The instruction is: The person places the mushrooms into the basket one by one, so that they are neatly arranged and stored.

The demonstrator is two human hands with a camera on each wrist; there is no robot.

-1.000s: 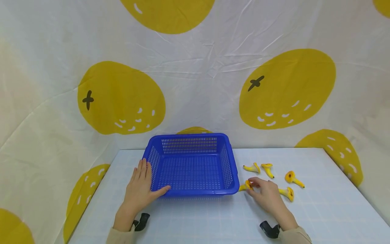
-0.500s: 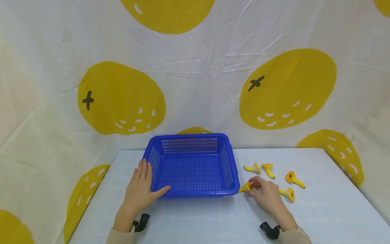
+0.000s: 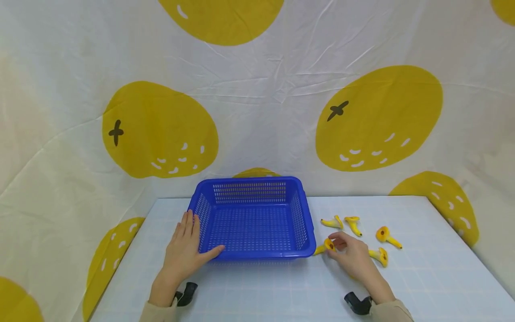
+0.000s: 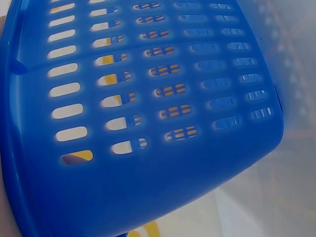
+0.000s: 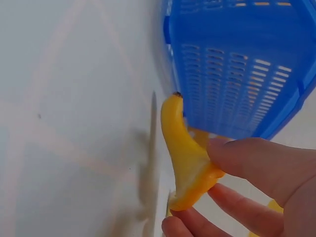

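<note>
My left hand [image 3: 183, 250] lies along the left side of the blue plastic basket [image 3: 257, 255], fingers straight and thumb stretched onto the front rim. My right hand [image 3: 352, 255] pinches a yellow mushroom [image 5: 182, 148] by its orange cap, just outside the basket's front right corner. Its stem points toward the basket, and the right wrist view shows its shadow beside it. Through the slots of the basket wall [image 4: 163, 173], the left wrist view gives glimpses of the far side. Nothing lies inside the basket.
Several more yellow mushrooms lie to the right: one mushroom [image 3: 332, 222] near the basket, a second mushroom [image 3: 353, 226] beside it, another mushroom [image 3: 388, 237] farther right, and one mushroom [image 3: 379, 256] behind the right hand. Behind the table [image 3: 257, 295] hangs a fruit-print cloth [image 3: 261, 125].
The mushroom in my right hand has shifted slightly, its stem end a little lower and more toward me. My left hand and the basket stay where they were.
</note>
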